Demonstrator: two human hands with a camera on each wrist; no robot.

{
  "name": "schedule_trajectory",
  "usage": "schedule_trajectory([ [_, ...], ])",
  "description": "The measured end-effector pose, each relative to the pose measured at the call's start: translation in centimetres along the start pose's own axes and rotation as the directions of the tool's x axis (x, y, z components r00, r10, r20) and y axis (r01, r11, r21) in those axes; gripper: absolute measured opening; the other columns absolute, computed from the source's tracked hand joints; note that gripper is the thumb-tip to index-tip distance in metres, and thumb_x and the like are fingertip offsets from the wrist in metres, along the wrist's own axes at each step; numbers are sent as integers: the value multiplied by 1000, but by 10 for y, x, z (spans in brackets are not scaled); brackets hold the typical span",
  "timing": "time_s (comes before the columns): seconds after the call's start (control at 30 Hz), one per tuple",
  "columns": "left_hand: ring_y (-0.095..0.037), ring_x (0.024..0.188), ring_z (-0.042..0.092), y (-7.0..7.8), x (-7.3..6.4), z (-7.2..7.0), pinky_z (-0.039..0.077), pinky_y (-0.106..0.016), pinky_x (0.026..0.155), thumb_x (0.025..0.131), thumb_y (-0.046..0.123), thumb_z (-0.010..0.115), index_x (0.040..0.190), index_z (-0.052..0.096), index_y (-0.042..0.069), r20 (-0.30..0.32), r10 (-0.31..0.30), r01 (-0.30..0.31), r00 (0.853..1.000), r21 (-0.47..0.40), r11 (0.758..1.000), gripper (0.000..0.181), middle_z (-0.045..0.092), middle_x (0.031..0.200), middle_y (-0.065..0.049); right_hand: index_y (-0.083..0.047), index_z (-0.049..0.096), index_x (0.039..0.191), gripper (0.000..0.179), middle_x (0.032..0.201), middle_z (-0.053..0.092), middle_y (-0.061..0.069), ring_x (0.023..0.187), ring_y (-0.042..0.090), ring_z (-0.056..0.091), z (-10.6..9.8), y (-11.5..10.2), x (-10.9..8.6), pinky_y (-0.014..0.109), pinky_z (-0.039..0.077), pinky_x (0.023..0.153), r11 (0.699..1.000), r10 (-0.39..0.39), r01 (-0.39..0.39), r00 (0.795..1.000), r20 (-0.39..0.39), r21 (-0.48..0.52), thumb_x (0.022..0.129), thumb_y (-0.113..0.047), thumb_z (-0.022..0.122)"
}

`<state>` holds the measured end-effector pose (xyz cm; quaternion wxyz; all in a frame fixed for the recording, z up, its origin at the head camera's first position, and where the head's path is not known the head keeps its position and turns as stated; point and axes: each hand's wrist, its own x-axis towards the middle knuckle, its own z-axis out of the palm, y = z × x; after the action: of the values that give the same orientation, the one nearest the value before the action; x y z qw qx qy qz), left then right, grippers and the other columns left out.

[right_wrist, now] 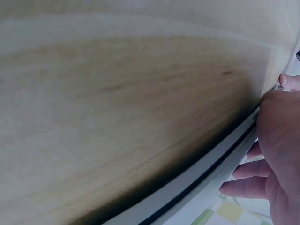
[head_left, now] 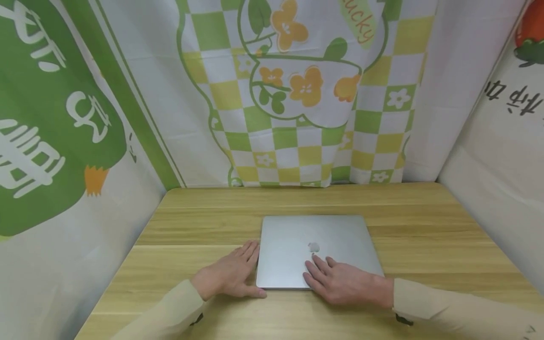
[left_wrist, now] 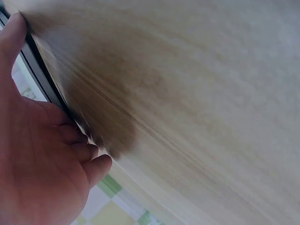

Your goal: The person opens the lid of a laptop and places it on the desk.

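Observation:
A closed silver laptop (head_left: 284, 245) with an apple logo on its lid lies flat on the wooden table. My left hand (head_left: 233, 271) rests at its left side, fingers along the left edge and thumb at the front left corner. In the left wrist view the left hand (left_wrist: 42, 159) has its fingertips on the table beside the laptop's dark edge (left_wrist: 42, 70). My right hand (head_left: 340, 281) lies over the front right part of the lid, fingers extended just below the logo. The right wrist view has the right hand (right_wrist: 286, 150) above the laptop's front edge (right_wrist: 187, 187).
The wooden table (head_left: 204, 212) spreads out around the laptop. Printed cloth curtains stand behind it, the back curtain (head_left: 306, 156) checked green and yellow, with a green-patterned curtain (head_left: 55, 141) at left and a white one (head_left: 497, 156) at right.

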<state>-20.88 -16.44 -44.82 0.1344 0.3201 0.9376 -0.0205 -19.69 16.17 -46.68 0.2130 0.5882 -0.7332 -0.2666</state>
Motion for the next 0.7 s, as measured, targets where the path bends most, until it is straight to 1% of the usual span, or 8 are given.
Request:
schedule_trajectory([
  [0.27, -39, 151, 15, -4, 4, 4, 23, -45, 123, 79, 86, 42, 153, 16, -7, -30, 7, -7, 1000, 18, 1000, 121, 11, 162, -27, -7, 51, 138, 41, 134, 62, 15, 118, 27, 65, -1, 4, 0, 35, 61, 83, 1000, -10, 10, 1000, -13, -19, 107, -17, 26],
  [0.53, -37, 151, 16, -7, 7, 8, 22, -46, 124, 76, 90, 40, 154, 16, -5, -63, 4, -1, 998, 50, 999, 125, 13, 162, -24, -6, 52, 135, 46, 130, 64, 15, 115, 26, 66, -3, 7, -1, 34, 62, 82, 999, 5, -8, 997, -82, -40, 107, -16, 17],
  [0.7, -37, 151, 18, -7, 7, 9, 24, -47, 123, 75, 90, 40, 154, 17, -6, -82, 16, -10, 996, 73, 997, 126, 14, 162, -25, -6, 50, 136, 46, 132, 63, 15, 116, 26, 66, -4, 8, -2, 34, 62, 83, 1000, 14, -16, 996, -86, -27, 108, -16, 15],
])
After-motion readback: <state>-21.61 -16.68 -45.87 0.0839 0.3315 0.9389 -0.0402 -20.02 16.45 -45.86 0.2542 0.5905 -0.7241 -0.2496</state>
